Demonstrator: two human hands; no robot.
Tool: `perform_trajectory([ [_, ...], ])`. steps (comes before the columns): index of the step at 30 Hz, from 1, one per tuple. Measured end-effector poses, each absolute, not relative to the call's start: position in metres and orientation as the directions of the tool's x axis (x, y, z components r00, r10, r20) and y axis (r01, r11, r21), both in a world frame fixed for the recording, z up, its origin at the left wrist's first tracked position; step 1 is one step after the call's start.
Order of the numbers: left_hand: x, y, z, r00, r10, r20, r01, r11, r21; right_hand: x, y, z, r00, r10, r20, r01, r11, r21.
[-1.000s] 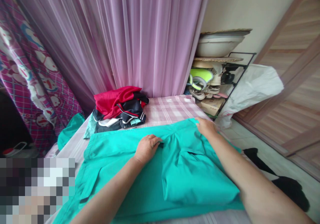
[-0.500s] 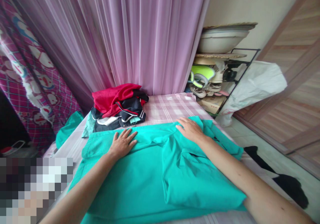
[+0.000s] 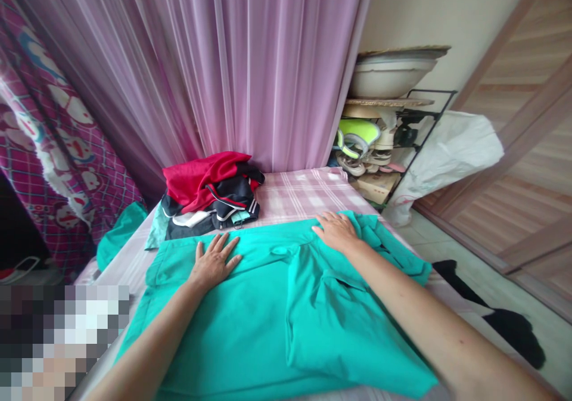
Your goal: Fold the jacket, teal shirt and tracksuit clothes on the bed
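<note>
A teal garment (image 3: 241, 317) lies spread over the plaid-covered surface in front of me, with wrinkles and a folded-over part on its right half. On its upper left area my left hand (image 3: 213, 263) rests palm down, fingers spread. My right hand (image 3: 336, 230) lies flat near the garment's far edge, right of the middle, its fingers stretched out. Both hands press on the cloth without gripping it. Just beyond the garment is a heap of clothes, with a red piece (image 3: 201, 177) on top of dark ones (image 3: 232, 195).
Purple curtains (image 3: 268, 73) hang behind the plaid cover (image 3: 304, 189). At the right stands a rack (image 3: 429, 133) with a basin (image 3: 393, 73) and shoes, beside a white bag (image 3: 451, 151). Black cloth (image 3: 513, 335) lies at the right. More teal cloth (image 3: 120, 237) sits at the left.
Both hands stay on the garment in nearly the same places. My left fingers look slightly more spread, and the view has shifted a little.
</note>
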State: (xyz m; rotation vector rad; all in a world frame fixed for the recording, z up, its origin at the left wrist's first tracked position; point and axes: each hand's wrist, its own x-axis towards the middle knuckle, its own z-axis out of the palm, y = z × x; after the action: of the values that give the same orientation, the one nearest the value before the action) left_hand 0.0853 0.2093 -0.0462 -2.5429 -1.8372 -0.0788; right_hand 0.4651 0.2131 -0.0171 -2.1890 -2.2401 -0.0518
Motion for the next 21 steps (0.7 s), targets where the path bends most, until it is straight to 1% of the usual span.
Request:
perform_trajectory([
  [2, 0.085, 0.209, -0.046, 0.314, 0.948, 0.051, 0.949, -0.315, 0.028, 0.477, 0.218, -0.028, 0.020, 1.000, 0.006, 1.000, -0.020, 0.021],
  [5, 0.086, 0.208, -0.046, 0.307, 0.950, 0.051, 0.951, -0.309, 0.022, 0.493, 0.223, -0.043, 0.177, 0.984, -0.026, 0.984, -0.176, 0.033],
  [7, 0.086, 0.208, -0.046, 0.303, 0.952, 0.051, 0.953, -0.304, 0.014, 0.497, 0.225, -0.047, 0.243, 0.970, -0.009, 0.970, -0.242, 0.037],
  [10, 0.087, 0.207, -0.047, 0.304, 0.951, 0.063, 0.952, -0.305, 0.015, 0.493, 0.226, -0.044, 0.291, 0.955, 0.050, 0.955, -0.293, 0.053],
  [12, 0.088, 0.208, -0.048, 0.306, 0.950, 0.067, 0.951, -0.308, 0.026, 0.487, 0.224, -0.038, 0.309, 0.948, 0.076, 0.945, -0.315, 0.086],
  [14, 0.088, 0.208, -0.049, 0.306, 0.949, 0.071, 0.950, -0.309, 0.036, 0.480, 0.219, -0.032, 0.316, 0.946, 0.073, 0.940, -0.322, 0.107],
  [18, 0.088, 0.207, -0.048, 0.303, 0.950, 0.069, 0.951, -0.306, 0.042, 0.471, 0.205, -0.023, 0.274, 0.960, 0.060, 0.957, -0.279, 0.085],
  [21, 0.089, 0.206, -0.045, 0.303, 0.952, 0.052, 0.951, -0.305, 0.039, 0.467, 0.189, -0.021, 0.241, 0.968, 0.069, 0.964, -0.247, 0.096],
])
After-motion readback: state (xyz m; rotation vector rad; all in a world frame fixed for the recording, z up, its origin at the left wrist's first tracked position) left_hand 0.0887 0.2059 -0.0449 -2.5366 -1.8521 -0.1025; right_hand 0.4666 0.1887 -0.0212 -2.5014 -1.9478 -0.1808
